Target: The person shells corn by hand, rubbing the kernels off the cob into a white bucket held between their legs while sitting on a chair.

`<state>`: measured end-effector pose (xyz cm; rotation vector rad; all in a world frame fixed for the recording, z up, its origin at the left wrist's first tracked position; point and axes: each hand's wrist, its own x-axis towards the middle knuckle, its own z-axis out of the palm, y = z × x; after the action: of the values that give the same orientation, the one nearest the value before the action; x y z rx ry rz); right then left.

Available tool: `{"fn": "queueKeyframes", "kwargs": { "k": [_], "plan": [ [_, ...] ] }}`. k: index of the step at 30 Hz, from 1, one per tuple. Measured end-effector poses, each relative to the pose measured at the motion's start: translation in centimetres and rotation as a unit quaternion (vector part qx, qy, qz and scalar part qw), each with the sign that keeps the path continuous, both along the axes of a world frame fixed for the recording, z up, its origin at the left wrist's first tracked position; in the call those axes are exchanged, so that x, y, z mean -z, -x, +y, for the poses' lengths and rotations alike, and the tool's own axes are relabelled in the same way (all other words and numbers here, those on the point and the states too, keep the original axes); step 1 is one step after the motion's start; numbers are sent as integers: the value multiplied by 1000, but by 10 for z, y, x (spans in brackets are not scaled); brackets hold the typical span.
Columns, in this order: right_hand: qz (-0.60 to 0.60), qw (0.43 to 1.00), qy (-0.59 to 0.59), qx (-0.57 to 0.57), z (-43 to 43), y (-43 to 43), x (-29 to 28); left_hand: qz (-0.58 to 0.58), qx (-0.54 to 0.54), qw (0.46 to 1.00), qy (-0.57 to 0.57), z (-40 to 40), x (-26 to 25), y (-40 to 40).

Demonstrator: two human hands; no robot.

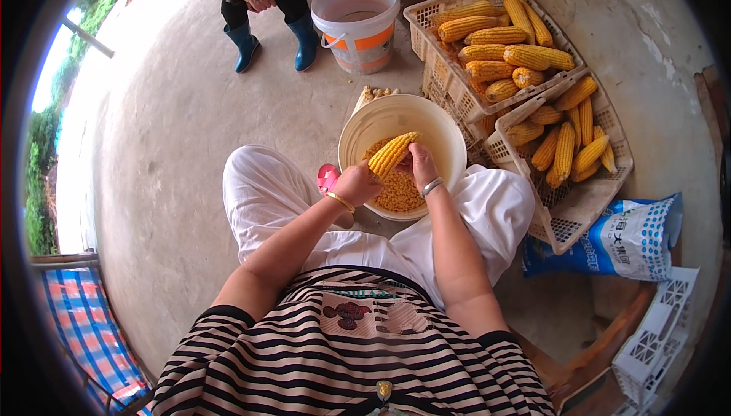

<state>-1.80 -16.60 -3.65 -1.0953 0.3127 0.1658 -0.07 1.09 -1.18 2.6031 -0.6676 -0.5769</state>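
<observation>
An ear of dried yellow corn is held tilted over a white plastic bucket between my knees. My left hand grips the ear's lower left end. At its upper right tip are the fingers of my right hand, closed around that end; some of these fingers are hidden behind the ear. Loose corn kernels cover the bottom of the bucket. Several bare cobs lie on the floor just behind the bucket's rim.
Two plastic crates of corn ears, one farther and one nearer, stand at the right. A printed blue-and-white sack lies beside the nearer crate. Across from me, a seated person in blue boots is beside another white bucket.
</observation>
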Motion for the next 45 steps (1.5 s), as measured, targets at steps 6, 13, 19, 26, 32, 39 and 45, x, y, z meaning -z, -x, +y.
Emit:
{"fn": "queueKeyframes", "kwargs": {
  "k": [6, 13, 19, 26, 32, 39, 45],
  "plan": [
    [-9, 996, -93, 6, -1, 1, -11, -103, -47, 993, 16, 0, -22, 1],
    [-36, 998, -49, -5, -4, -2, 9, -74, -36, 997, 11, 3, -22, -2],
    [10, 994, 102, -26, -4, -1, 0, -16, 18, 997, 73, 12, -2, -6],
    [-24, 973, 217, 74, 0, -1, -5, -73, -21, 997, -19, -4, -35, -7],
    [-54, 978, 185, 80, -8, -10, 40, 0, -44, 997, 66, 0, -24, -7],
    [25, 988, 150, 38, -2, -6, -18, 34, -77, 989, 120, 6, -21, -2],
    [-16, 990, 137, 29, -2, -3, -17, 43, -58, 987, 140, 6, -16, 0]
  ]
}}
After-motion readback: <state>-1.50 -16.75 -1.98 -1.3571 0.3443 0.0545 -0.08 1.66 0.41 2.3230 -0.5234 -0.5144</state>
